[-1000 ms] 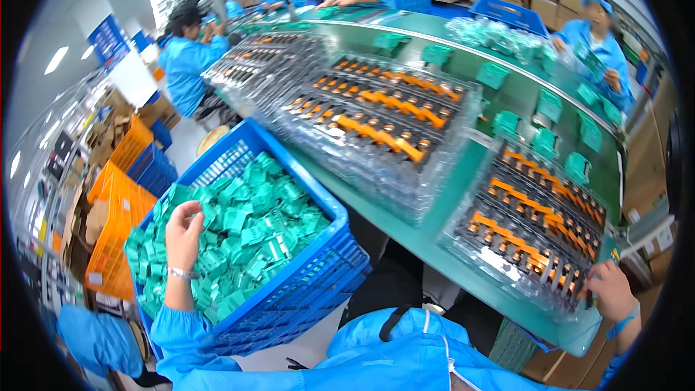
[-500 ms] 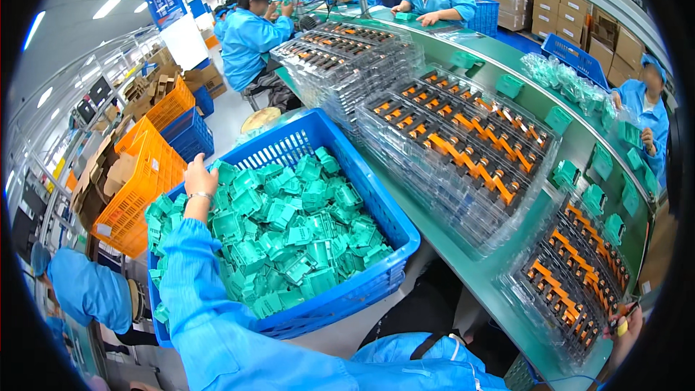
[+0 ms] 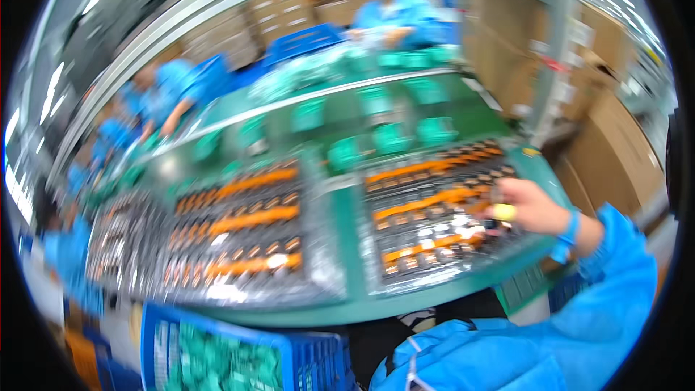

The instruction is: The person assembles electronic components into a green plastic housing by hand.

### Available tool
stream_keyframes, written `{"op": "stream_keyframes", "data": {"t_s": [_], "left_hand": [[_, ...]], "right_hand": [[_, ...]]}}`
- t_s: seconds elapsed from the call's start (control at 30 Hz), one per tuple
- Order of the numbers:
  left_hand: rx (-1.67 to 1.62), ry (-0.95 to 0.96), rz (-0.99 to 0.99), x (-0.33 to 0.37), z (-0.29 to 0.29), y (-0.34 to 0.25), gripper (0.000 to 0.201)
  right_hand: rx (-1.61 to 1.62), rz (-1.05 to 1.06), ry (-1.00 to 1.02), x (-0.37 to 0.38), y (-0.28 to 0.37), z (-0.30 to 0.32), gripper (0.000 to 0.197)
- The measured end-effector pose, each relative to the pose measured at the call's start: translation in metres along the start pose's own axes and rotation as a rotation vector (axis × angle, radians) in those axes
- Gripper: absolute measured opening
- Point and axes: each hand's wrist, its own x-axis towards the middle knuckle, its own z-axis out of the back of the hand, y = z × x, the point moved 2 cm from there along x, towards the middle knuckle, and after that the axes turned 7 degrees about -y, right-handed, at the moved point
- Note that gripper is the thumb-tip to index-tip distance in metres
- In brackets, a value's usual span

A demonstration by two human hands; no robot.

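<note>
Right hand: Your right hand (image 3: 532, 206) is at 3 o'clock, fingers bent down over the right end of the right tray. Blur hides the fingertips; whether they pinch a part or merely touch cannot be told.
Left hand: Out of view; its state cannot be told.
Right tray: The clear right tray (image 3: 441, 275) lies at 4 o'clock on the green table (image 3: 347, 246), carrying rows of orange-and-black parts (image 3: 416, 205).
Row risk: A fingertip or cuff catching a raised row could unseat parts; the cause would be the hand working so close above them.
Edge risk: The tray lies near the table's front edge; a push toward 6 o'clock could slide it over.
Glare risk: Bright reflections on the plastic could mask a badly seated part.
Tray stack: The tray stack (image 3: 318, 246) at 8 o'clock limits sliding the right tray toward 9.
Green housings: The loose green housings (image 3: 391, 137) at 1 o'clock, just beyond the right tray, obstruct movement that way.
Blue basket: The blue basket (image 3: 318, 358), at 7 o'clock, holds green pieces (image 3: 224, 358) and obstructs the table front.
Metal upright: The metal upright (image 3: 554, 65) at 2 o'clock and cartons (image 3: 615, 148) at 3 bound your right-side reach.
</note>
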Motion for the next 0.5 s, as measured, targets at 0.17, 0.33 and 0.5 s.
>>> {"op": "stream_keyframes", "data": {"t_s": [0.17, 0.33, 0.5], "left_hand": [[-0.223, 0.473, -0.052, 0.102, -0.238, -0.023, 0.043], [-0.405, 0.758, -0.051, -0.015, -0.394, -0.101, 0.037], [-0.548, 0.858, -0.016, -0.226, -0.435, -0.194, 0.031]], "right_hand": [[0.087, 0.061, 0.061, 0.007, -0.016, 0.001, 0.024], [0.127, 0.071, -0.015, 0.004, -0.027, 0.021, 0.014], [0.287, 0.07, 0.025, 0.031, -0.039, 0.017, 0.017]]}}
